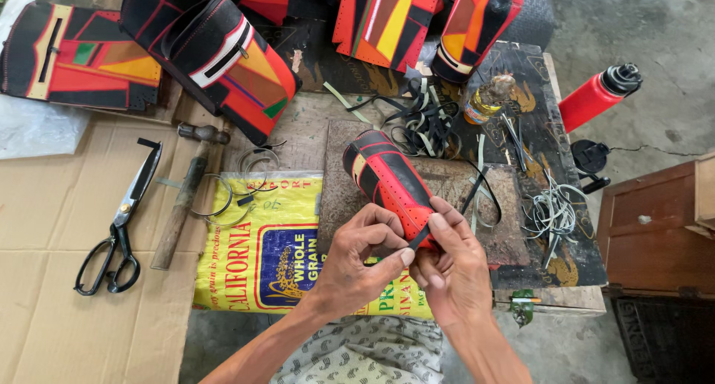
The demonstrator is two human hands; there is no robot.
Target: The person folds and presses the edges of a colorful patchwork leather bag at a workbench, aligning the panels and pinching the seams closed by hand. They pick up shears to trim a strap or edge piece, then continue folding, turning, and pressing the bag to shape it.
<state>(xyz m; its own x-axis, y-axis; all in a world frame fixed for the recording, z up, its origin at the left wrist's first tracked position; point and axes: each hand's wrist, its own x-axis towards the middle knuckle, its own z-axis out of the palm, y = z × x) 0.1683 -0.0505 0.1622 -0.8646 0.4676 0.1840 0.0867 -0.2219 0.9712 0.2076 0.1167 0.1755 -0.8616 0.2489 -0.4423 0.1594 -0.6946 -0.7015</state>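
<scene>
Both hands meet low over the desk [350, 142]: the left hand [357, 261] and the right hand [450, 268] each close thumb and fingers on a thin black strip [418, 237] at the near end of a red-and-black leather roll [387, 179]. That roll lies tilted on a worn board, beside a yellow printed sack [261, 250]. Scissors [119, 224] and a hammer [186, 194] rest further left.

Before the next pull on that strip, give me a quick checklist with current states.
1. Left hand pinches black strip: ok.
2. Right hand grips strip too: ok.
3. Red-and-black piece lies steady on the board: ok.
4. Strip seated in an edge hole: cannot tell, fingers hide it.
5. Scissors and hammer clear of both hands: ok.
6. Spare strips close by: ok.
</scene>
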